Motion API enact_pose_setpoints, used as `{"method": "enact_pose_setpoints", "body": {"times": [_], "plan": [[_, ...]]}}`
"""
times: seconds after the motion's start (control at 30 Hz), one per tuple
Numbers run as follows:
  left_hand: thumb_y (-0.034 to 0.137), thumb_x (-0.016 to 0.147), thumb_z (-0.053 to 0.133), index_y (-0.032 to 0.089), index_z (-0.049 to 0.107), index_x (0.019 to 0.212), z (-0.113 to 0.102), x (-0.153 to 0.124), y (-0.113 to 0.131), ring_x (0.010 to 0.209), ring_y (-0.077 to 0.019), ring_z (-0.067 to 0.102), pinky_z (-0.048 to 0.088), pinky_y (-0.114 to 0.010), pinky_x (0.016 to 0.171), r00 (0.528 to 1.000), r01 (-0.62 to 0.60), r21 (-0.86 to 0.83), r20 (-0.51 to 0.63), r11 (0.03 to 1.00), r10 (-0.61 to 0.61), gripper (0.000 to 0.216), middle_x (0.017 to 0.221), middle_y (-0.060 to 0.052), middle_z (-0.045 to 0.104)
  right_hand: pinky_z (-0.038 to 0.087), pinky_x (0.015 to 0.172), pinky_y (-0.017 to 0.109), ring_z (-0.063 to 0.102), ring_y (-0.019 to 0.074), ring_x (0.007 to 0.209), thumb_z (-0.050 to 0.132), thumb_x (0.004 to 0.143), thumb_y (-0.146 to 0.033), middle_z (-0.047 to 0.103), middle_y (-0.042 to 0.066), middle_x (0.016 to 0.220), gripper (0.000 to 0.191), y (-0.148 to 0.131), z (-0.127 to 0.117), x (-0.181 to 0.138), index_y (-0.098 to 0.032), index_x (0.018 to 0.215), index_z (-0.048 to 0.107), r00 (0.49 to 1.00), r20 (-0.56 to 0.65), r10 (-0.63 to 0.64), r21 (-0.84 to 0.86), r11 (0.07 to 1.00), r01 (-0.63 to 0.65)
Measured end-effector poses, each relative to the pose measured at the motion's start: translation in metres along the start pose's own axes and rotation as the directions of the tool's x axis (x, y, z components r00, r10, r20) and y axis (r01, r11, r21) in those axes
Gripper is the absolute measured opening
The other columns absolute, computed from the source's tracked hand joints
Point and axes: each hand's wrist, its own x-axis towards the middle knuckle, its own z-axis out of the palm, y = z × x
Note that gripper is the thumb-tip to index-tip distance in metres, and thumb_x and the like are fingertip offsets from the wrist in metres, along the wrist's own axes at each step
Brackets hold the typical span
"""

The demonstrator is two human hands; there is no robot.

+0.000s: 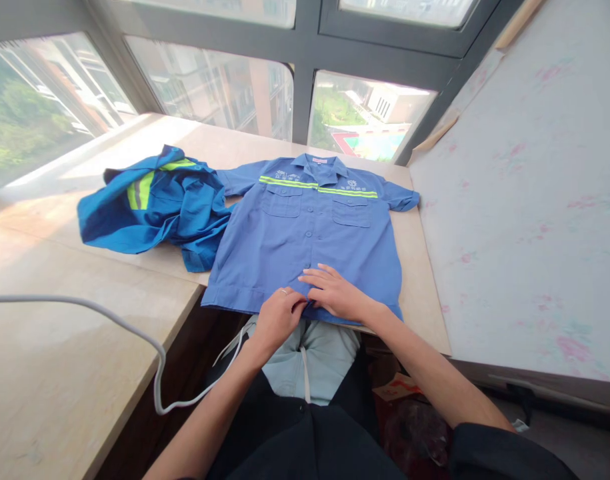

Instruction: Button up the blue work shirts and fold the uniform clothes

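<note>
- Short-sleeved blue work shirt (355, 247) lies front up on the pale stone ledge (425, 287), collar toward the window (219, 87), hem at the near edge, close to the person's lap.
- Yellow-green reflective band (289, 183) across its chest; two flapped pockets below, white print above.
- Left hand (279, 313), ring on one finger, at the hem beside the front opening. Thumb and fingertips drawn together, pinching cloth.
- Right hand (337, 293) just beside it, fingers spread over the lower front, thumb side toward the left fingertips. Cannot tell if it grips any fabric; contact point partly hidden.
- The two hands cover the bottom of the button line and part of the hem.
- Crumpled darker blue garment (185, 207), reflective strip showing, heaped at the shirt's left. It meets the shirt's side and crowds the left sleeve; little room there.
- Right sleeve reaches nearly to the flower-patterned panel (525, 187), which bounds the ledge on that side.
- Grey window frame (305, 73) closes off the far side; trees and buildings beyond the glass.
- Side counter (49, 373) at near left. Grey-white cable (119, 323) crosses above it, drops in a loop past its edge and runs toward the left forearm.
- Pale cloth with a drawstring (329, 350) at the lap, below the hem.
- Low on the right: a brownish paper bag (397, 388) and dark red items in clear plastic, too dim to name.
</note>
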Motion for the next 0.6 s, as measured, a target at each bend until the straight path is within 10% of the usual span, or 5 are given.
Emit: {"method": "enact_pose_setpoints", "body": {"times": [0.23, 0.6], "plan": [[0.020, 0.084, 0.061, 0.020, 0.074, 0.080, -0.006, 0.008, 0.000, 0.070, -0.0145, 0.061, 0.045, -0.026, 0.071, 0.982, 0.184, -0.296, 0.006, 0.937, -0.191, 0.014, 0.077, -0.001, 0.071, 0.046, 0.090, 0.034, 0.060, 0.0182, 0.097, 0.046, 0.099, -0.017, 0.069, 0.005, 0.090, 0.022, -0.009, -0.015, 0.004, -0.020, 0.091, 0.066, 0.979, -0.156, -0.129, -0.075, 0.990, 0.118], [0.028, 0.078, 0.058, 0.015, 0.073, 0.079, -0.009, 0.022, -0.012, 0.070, -0.0165, 0.065, 0.047, -0.026, 0.067, 0.947, 0.314, -0.521, 0.231, 0.794, -0.223, 0.020, 0.075, -0.003, 0.073, 0.046, 0.087, 0.034, 0.061, 0.0187, 0.099, 0.050, 0.095, -0.013, 0.070, 0.006, 0.091, 0.014, -0.006, 0.014, -0.004, -0.020, 0.093, 0.063, 0.949, -0.279, -0.146, -0.005, 0.989, 0.151]]}}
